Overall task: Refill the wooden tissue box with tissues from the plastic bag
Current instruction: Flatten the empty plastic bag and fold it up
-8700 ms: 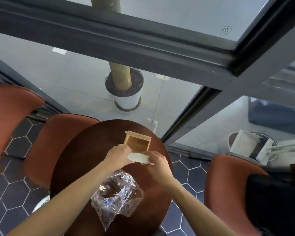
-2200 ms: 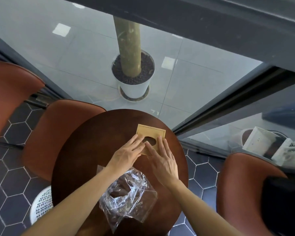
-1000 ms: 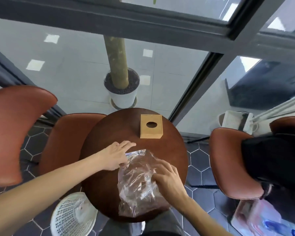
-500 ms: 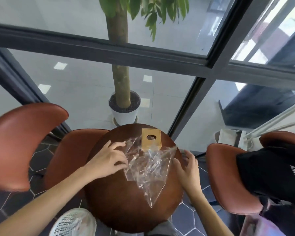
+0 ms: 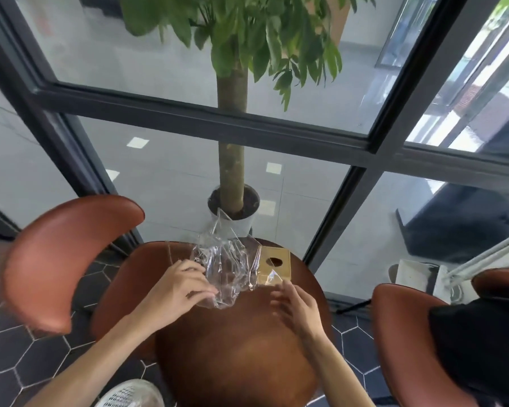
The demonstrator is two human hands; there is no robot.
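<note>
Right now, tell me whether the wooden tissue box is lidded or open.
Lidded: the wooden tissue box shows its flat top panel with the oval hole.

Plastic bag [image 5: 227, 265] hides wooden tissue box [image 5: 276, 267] left edge.

Crumpled plastic bag [image 5: 227, 265] in left hand [image 5: 175, 289]

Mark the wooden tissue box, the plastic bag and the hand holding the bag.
wooden tissue box [image 5: 279, 267]: head view, on its lid beside the oval slot.
plastic bag [image 5: 227, 265]: head view, on its crumpled middle.
left hand [image 5: 178, 284]: head view, on its back.
</note>
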